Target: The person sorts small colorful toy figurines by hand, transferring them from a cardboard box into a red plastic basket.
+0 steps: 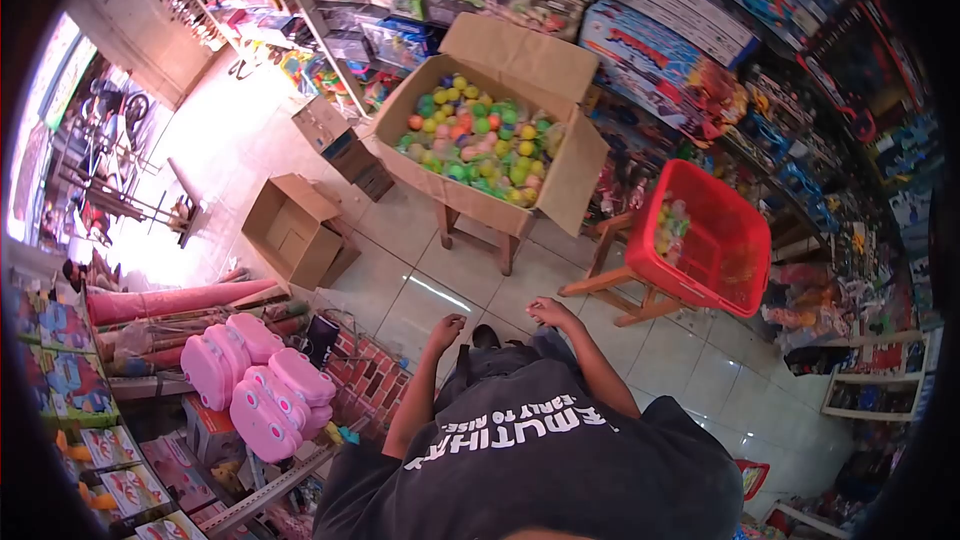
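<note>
My left hand [446,330] is in front of my body, over the tiled floor, with its fingers loosely bent and apart; I see nothing in it. My right hand [547,312] is at a similar height on the other side, fingers half curled and also without anything visible in them. Neither hand touches an object. Ahead of them a large open cardboard box [455,187] full of colourful plastic balls [480,125] rests on a wooden stand [506,252]. To the right, a red plastic basket [715,205] tilts on a wooden stool [640,292], with a few bagged balls [672,228] inside.
An open cardboard box [292,230] sits on the floor at left, near smaller cartons [348,148]. Pink cases [270,380] and a pink roll [180,302] are close on my left. Shelves of boxed toys [650,60] line the back and right. Daylight enters through a doorway at far left.
</note>
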`<state>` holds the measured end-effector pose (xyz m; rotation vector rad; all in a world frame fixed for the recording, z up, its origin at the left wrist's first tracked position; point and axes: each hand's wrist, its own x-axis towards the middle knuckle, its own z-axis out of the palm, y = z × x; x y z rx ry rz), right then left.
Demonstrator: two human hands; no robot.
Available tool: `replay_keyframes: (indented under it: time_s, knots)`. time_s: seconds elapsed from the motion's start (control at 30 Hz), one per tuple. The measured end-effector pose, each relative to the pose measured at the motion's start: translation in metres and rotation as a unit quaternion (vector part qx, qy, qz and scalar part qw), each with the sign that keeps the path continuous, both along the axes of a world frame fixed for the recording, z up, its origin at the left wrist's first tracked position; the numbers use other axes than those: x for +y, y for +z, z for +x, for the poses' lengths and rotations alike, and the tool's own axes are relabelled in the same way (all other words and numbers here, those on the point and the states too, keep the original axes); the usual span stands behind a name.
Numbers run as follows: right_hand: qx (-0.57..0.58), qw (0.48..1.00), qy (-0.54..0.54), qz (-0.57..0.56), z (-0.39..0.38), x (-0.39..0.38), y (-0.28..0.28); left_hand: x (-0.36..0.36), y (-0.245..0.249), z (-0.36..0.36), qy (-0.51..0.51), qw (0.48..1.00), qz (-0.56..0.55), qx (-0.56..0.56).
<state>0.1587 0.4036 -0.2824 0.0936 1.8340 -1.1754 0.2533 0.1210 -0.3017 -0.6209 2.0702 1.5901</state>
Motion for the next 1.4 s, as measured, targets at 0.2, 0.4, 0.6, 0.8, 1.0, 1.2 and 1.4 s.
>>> replay_keyframes:
  time_s: [0.2,0.4,0.6,0.8,1.0,1.2,1.4]
  knots:
    - [0.012,0.99,0.089,-0.111,-0.055,-0.082,0.093,-0.014,0.048,-0.035,0.055,0.989,0.036,0.131]
    - [0.033,0.97,0.077,-0.227,-0.121,-0.137,0.182,-0.044,0.123,-0.115,0.112,0.957,0.044,0.262]
    - [0.018,0.96,-0.028,-0.277,-0.213,-0.173,0.199,-0.08,0.211,-0.218,0.114,0.936,-0.008,0.332]
    - [0.283,0.949,0.013,-0.135,-0.297,-0.204,0.159,-0.102,0.22,-0.314,-0.045,0.918,-0.126,0.374]
    - [0.393,0.891,0.17,0.149,-0.335,-0.218,0.12,-0.11,0.179,-0.362,-0.222,0.901,-0.256,0.272]
    - [0.389,0.895,0.128,0.175,-0.332,-0.221,0.123,-0.113,0.155,-0.379,-0.226,0.926,-0.223,0.204]
    - [0.415,0.907,0.075,0.009,-0.327,-0.211,0.144,-0.115,0.162,-0.384,-0.158,0.953,-0.122,0.227]
